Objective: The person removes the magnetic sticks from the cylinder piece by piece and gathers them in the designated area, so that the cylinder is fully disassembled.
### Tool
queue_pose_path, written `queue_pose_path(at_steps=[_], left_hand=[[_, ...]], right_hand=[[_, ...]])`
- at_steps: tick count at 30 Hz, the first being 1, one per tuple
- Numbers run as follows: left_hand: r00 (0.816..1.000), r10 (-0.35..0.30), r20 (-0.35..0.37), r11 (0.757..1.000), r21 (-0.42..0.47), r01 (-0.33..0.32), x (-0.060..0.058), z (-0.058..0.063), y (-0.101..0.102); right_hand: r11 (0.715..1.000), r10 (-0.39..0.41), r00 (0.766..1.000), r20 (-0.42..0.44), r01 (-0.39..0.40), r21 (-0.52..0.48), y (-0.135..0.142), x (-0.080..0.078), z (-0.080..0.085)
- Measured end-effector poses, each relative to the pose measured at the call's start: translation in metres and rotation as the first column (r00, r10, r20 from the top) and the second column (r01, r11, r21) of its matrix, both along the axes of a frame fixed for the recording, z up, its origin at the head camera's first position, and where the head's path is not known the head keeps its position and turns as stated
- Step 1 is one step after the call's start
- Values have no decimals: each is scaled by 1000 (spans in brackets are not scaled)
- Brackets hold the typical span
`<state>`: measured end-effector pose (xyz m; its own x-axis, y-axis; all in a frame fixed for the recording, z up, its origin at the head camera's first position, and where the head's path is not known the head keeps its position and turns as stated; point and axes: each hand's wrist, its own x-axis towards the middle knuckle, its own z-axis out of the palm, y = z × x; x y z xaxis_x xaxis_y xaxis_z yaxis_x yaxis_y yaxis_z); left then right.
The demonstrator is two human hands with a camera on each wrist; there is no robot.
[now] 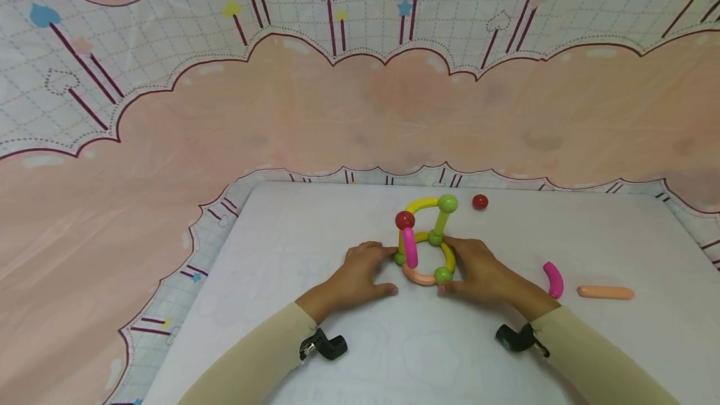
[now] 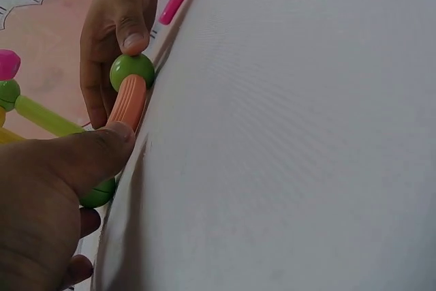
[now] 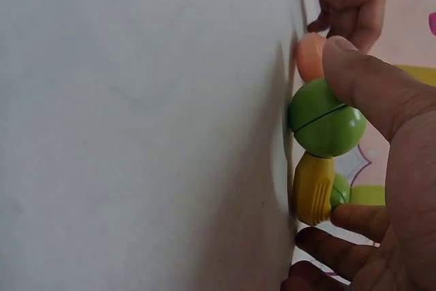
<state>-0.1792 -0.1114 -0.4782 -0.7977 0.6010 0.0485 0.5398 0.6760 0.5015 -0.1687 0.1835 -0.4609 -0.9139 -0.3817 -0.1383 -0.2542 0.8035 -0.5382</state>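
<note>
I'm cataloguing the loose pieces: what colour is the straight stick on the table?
Light orange; the straight stick shows best in the head view.

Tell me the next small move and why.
Perhaps have the right hand fetch the loose red ball, lying apart from the ball-and-rod frame, because the attached magenta curved rod appears to have no ball on its near tip.

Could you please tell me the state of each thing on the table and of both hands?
Ball-and-stick frame: assembled, standing on the table
Far red ball: loose, apart from the frame
Curved pink stick at right: loose, lying flat
Straight orange stick: loose, lying flat
Left hand: at the frame's left side; contact unclear
Right hand: thumb and fingers around the frame's right side
</note>
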Motion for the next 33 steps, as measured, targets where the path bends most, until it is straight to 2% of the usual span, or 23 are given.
queue_pose_path(at_steps=[9, 15, 25, 33], left_hand=[[1000, -11, 21, 1000, 5, 11, 11, 3, 1], [1000, -30, 9, 1000, -2, 30, 18, 4, 4], [998, -67, -17, 998, -16, 67, 30, 3, 6], [996, -91, -23, 996, -12, 90, 37, 6, 5]], right_hand=[[999, 39, 999, 33, -38, -21, 5, -9, 3], [999, 40, 998, 54, -38, -36, 11, -13, 6], [997, 69, 997, 24, -68, -39, 15, -14, 2], [995, 87, 993, 81, -83, -60, 16, -16, 0]])
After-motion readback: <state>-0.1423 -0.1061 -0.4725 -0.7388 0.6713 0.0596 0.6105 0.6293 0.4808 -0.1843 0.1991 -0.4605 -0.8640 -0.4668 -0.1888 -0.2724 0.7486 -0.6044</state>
